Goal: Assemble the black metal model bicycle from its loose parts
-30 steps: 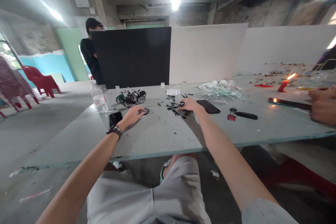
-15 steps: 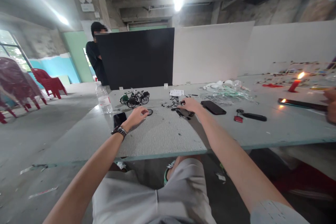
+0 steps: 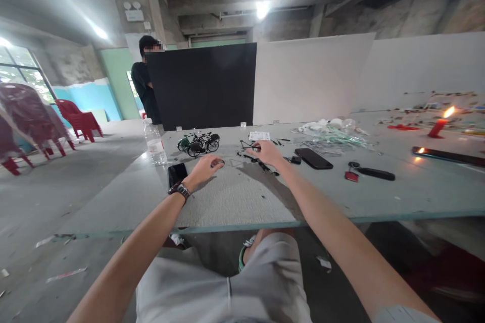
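Note:
My left hand (image 3: 205, 167), with a watch (image 3: 181, 191) on its wrist, is closed at the fingertips on a small black model bicycle wheel (image 3: 223, 163), mostly hidden by the fingers. My right hand (image 3: 268, 153) pinches a thin dark model bicycle frame (image 3: 245, 144) just above the table. Beneath that hand lie several small black parts (image 3: 265, 166). Beyond my left hand, finished-looking model bicycles (image 3: 199, 144) stand upright close together, one with a green bag on it.
A phone (image 3: 177, 174) and a water bottle (image 3: 154, 144) are at left; another phone (image 3: 313, 158) and a black-handled tool (image 3: 375, 173) at right. Plastic packaging (image 3: 333, 133) and a paper sheet (image 3: 259, 136) lie farther back. A lit red candle (image 3: 438, 127) burns at right. A person (image 3: 146, 83) stands behind the black panel (image 3: 204, 86).
My right hand has lifted the bicycle frame off the parts and turned it. The wheel at my left fingertips now shows less of its face. The whole view has shifted slightly.

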`<state>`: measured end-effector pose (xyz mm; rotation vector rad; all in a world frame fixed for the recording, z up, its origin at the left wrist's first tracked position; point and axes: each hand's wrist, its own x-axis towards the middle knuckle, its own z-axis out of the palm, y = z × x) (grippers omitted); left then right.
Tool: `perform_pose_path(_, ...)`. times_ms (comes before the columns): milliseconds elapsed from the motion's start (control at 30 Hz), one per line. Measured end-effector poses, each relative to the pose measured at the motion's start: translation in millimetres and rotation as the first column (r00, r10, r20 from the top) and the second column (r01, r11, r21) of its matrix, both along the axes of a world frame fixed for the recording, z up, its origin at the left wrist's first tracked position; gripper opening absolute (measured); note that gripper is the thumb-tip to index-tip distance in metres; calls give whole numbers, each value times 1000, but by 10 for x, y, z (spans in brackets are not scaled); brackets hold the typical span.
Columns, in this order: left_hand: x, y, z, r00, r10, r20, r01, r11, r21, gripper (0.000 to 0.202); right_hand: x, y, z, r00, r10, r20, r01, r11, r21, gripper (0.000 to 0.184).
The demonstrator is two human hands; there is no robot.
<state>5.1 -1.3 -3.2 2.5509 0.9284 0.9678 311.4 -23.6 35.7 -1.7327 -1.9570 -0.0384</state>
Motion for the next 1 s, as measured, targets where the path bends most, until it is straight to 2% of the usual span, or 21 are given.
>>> perform_pose_path(133, 89, -13, -25, 988, 6, 153, -1, 1000, -29, 48, -454, -80, -60, 968, 200, -149, -195, 980, 48, 60)
perform_pose_path(200, 134, -26, -32, 962, 12, 271, 8, 997, -73, 46, -689, -136, -82, 927, 317, -199, -306, 948, 85, 61)
perform_pose_path(267, 166, -40, -32, 927, -12, 376, 69, 988, -137, 47, -870, -185, -107, 880, 411, -238, -410, 910, 55, 66)
perform_pose_path(400, 198, -68, -24, 857, -43, 513, 221, 931, -291, 52, -1005, -225, -163, 846, 456, -275, -457, 887, 64, 72)
perform_pose_path(500, 212, -79, -25, 825, -15, 566, 259, 899, -354, 51, -985, -226, -175, 856, 448, -259, -458, 889, 23, 68)
perform_pose_path(567, 218, -71, -29, 828, -10, 560, 246, 905, -348, 48, -970, -234, -161, 862, 445, -242, -464, 885, -24, 66)
perform_pose_path(667, 213, -22, -41, 845, 29, 533, 166, 935, -315, 45, -969, -243, -138, 863, 463, -204, -482, 874, -59, 60)
perform_pose_path(767, 195, 68, -78, 822, 134, 553, 59, 946, -318, 44, -963, -225, -151, 880, 464, -102, -469, 882, -35, 46)
perform_pose_path(867, 177, 157, -133, 767, 206, 607, 50, 925, -378, 41, -929, -194, -191, 893, 439, 99, -439, 898, -24, 33)
perform_pose_path(1000, 168, 186, -167, 726, 264, 635, 65, 893, -446, 34, -880, -175, -230, 851, 429, 303, -439, 898, -36, 26)
